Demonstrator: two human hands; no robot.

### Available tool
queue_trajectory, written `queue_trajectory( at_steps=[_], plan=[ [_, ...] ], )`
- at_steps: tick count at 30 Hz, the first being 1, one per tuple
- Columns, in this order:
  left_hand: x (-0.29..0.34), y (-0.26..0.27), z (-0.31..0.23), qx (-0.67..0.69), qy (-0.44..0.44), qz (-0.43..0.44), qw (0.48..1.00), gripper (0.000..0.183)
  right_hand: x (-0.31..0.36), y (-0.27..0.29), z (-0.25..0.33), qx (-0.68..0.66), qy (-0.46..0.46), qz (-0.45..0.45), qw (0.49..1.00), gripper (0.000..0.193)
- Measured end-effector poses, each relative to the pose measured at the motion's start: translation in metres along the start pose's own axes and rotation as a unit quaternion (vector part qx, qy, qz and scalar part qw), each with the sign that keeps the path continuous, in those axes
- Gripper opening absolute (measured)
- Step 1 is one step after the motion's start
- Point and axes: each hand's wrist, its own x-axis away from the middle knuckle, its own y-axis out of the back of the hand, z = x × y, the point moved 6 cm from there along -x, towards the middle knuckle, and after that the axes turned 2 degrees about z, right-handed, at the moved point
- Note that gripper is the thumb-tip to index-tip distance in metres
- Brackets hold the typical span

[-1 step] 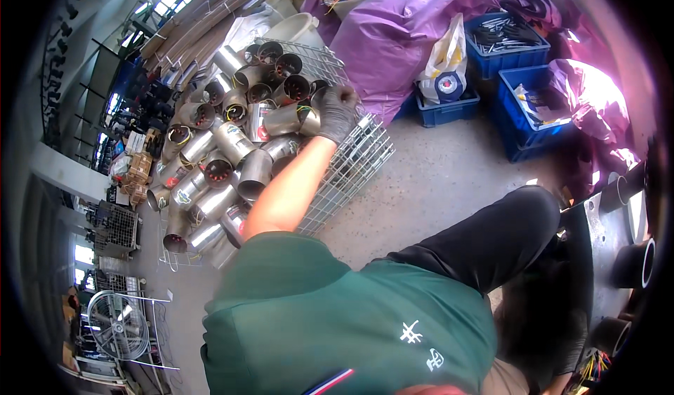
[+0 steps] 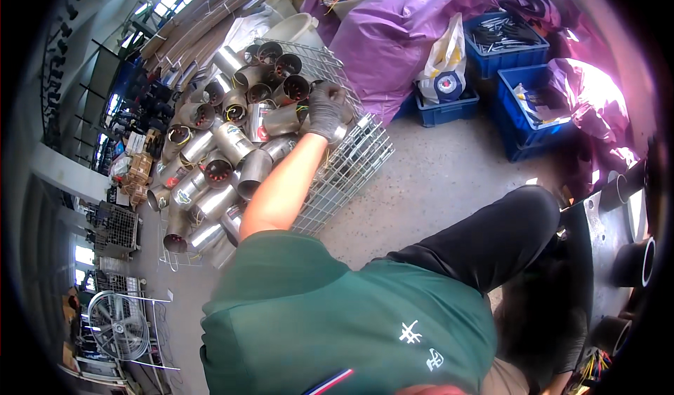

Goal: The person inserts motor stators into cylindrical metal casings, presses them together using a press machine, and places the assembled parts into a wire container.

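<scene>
Left hand gloved, fingers curled; can't tell whether gripping. Metal cylinder just left of fingers, wire basket nearer and right. Cylinder looks stiff, weighty, slick; best held round outer wall. Right hand shadowed, finger state unclear.

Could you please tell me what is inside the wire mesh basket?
The wire mesh basket holds a heap of silvery metal cylinders, some showing open ends. The gloved left hand covers part of the heap. The lower layers and whatever lies beneath them cannot be seen.
</scene>
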Motion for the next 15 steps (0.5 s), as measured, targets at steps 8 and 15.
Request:
queue_trajectory(
  at_steps=[8,15],
  plan=[
    [-0.023,0.127,0.062,-0.343,0.276,0.008,0.898,0.074,0.024,-0.016,0.028,0.355,0.065,0.039,0.932,0.031],
    [-0.020,0.139,0.108,-0.203,0.323,0.092,0.920,0.103,0.034,-0.017,0.028,0.323,0.051,0.073,0.942,0.039]
  ],
)
